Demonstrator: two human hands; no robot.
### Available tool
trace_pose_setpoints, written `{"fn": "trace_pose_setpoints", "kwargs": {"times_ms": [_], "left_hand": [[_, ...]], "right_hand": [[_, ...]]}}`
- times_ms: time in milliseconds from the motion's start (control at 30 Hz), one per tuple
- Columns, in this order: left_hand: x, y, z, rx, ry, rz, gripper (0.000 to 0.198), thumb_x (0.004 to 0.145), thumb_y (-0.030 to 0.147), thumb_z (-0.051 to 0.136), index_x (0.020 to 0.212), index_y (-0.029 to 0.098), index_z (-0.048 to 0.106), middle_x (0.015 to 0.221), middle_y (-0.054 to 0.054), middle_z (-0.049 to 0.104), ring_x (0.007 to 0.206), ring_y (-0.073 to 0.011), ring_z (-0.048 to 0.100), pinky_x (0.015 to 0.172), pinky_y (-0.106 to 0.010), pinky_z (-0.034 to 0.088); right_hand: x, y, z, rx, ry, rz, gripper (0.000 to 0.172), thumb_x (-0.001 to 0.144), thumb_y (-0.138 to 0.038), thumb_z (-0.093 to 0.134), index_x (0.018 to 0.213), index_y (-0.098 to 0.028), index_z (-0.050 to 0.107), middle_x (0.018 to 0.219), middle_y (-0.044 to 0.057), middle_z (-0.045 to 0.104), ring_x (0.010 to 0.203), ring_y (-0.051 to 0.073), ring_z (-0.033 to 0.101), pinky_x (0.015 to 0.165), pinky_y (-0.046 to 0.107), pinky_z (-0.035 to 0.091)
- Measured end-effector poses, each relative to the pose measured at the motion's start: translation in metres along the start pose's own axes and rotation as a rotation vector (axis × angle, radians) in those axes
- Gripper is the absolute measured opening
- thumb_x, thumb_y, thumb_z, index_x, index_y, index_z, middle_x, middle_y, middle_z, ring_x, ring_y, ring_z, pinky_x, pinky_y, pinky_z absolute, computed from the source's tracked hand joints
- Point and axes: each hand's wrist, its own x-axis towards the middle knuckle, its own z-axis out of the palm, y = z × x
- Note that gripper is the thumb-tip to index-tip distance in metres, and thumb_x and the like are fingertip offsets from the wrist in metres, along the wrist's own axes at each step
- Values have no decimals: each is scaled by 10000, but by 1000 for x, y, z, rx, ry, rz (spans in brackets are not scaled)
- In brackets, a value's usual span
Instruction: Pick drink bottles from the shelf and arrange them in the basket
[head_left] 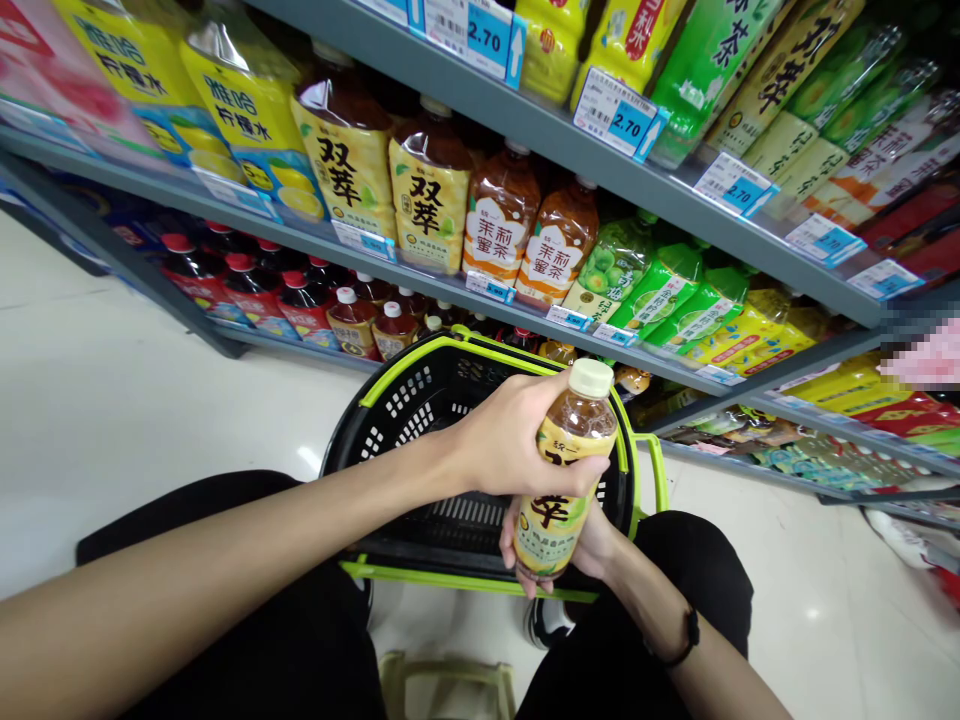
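Note:
I hold a small tea bottle (571,440) with a yellow label and cream cap upright over a black shopping basket (420,400) with lime green rim and handles. My left hand (510,435) wraps round the bottle's middle from the left. My right hand (592,545) cups its bottom from below, fingers closed round the base; a dark band sits on that wrist.
Grey store shelves (525,125) run across the top, packed with large yellow, orange and green drink bottles and blue price tags. Red-capped bottles (247,285) stand on the lower shelf at left. My knees in black trousers flank the basket on the pale tiled floor (112,400).

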Motion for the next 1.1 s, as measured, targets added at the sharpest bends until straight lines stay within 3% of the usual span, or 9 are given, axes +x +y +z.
{"fn": "trace_pose_setpoints", "kwargs": {"times_ms": [233, 500, 800, 1100], "left_hand": [[0, 0, 0, -1, 6, 7, 293, 742, 315, 720, 961, 137, 645, 908, -40, 742, 739, -161, 694, 720, -269, 563], [0, -1, 0, 1, 2, 11, 293, 752, 303, 718, 976, 127, 647, 926, -47, 741, 755, -159, 696, 728, -266, 565], [-1, -1, 1, 5, 12, 35, 304, 750, 292, 721, 990, 121, 646, 914, -42, 739, 743, -154, 691, 731, -264, 563], [-2, -1, 0, -11, 1, 7, 295, 749, 289, 725, 981, 124, 649, 923, -42, 739, 751, -153, 689, 736, -257, 558]], "right_hand": [[0, -1, 1, -1, 11, 6, 1025, 827, -953, 183, 854, -44, 657, 718, 181, 656, 506, 248, 659, 352, 275, 449], [0, -4, 3, 0, 8, 10, 943, 796, -931, 352, 842, -48, 678, 712, 160, 669, 511, 236, 669, 362, 260, 469], [-1, -5, 5, -18, 15, 14, 1024, 765, -990, 255, 846, -55, 666, 693, 154, 657, 446, 196, 608, 327, 244, 410], [0, -3, 3, -9, 4, 7, 998, 789, -970, 264, 838, -61, 674, 710, 155, 662, 505, 230, 658, 365, 269, 469]]}}
